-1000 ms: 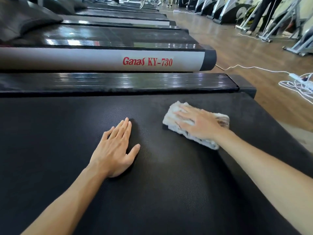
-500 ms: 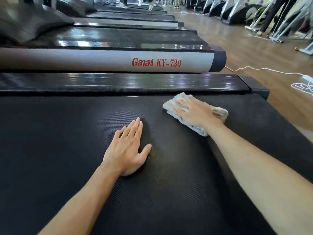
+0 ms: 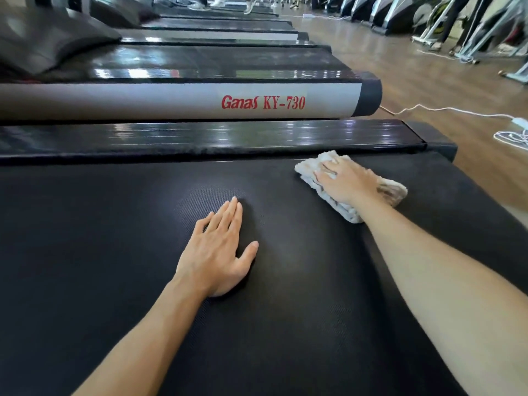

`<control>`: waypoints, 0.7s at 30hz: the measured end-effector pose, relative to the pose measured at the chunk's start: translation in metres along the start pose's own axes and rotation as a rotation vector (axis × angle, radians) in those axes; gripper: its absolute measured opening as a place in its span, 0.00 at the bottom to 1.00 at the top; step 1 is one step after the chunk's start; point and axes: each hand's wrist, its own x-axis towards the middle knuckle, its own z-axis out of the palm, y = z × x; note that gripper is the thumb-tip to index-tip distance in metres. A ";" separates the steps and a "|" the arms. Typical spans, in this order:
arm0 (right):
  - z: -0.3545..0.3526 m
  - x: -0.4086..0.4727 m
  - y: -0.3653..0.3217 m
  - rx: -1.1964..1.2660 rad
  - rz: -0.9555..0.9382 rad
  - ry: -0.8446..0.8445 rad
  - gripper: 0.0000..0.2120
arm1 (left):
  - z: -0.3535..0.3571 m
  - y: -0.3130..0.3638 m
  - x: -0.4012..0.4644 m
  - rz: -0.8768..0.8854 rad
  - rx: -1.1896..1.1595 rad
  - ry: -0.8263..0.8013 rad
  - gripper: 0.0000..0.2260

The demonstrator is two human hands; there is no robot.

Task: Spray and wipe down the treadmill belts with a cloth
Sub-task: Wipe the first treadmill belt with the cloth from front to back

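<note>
A black textured treadmill belt (image 3: pixel 114 252) fills the lower part of the view. My left hand (image 3: pixel 220 250) lies flat on the belt near its middle, fingers straight and together. My right hand (image 3: pixel 347 180) presses down flat on a folded whitish cloth (image 3: pixel 307 170) at the belt's far right part, close to the glossy black side rail (image 3: pixel 200 138). The cloth sticks out on both sides of the hand. No spray bottle is in view.
Beyond the rail stands another treadmill with a silver side panel (image 3: pixel 143 101) marked "Ganas KY-730", and more treadmills run behind it. Wooden floor (image 3: pixel 428 81) lies to the right, with a white cable and power strip (image 3: pixel 514 124). Other machines and people's legs stand at the back.
My right hand has slid the cloth across the belt away from me, toward the side rail. My left hand has stayed flat on the belt.
</note>
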 end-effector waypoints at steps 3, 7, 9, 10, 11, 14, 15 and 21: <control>0.017 -0.005 -0.051 0.074 -0.003 0.084 0.27 | 0.000 0.000 0.001 -0.007 0.012 -0.007 0.41; 0.041 -0.016 -0.119 0.047 -0.265 -0.048 0.31 | -0.002 -0.002 0.000 -0.001 0.002 -0.021 0.41; 0.034 -0.017 -0.117 0.057 -0.327 -0.119 0.29 | -0.002 -0.001 0.000 0.004 0.000 -0.021 0.41; 0.029 -0.016 -0.103 0.062 -0.337 -0.149 0.28 | -0.003 -0.001 -0.001 0.007 0.002 -0.020 0.41; 0.018 -0.016 -0.086 0.061 -0.324 -0.155 0.27 | -0.003 -0.002 0.000 0.013 0.001 -0.017 0.41; -0.005 -0.004 -0.016 0.044 -0.135 -0.119 0.27 | -0.002 -0.002 0.001 0.010 -0.007 -0.012 0.41; -0.010 0.001 0.003 0.018 -0.066 -0.106 0.27 | -0.002 -0.001 0.000 0.010 -0.005 -0.010 0.42; 0.004 -0.005 -0.035 -0.041 -0.093 0.094 0.18 | 0.000 -0.001 0.000 0.007 0.006 -0.001 0.41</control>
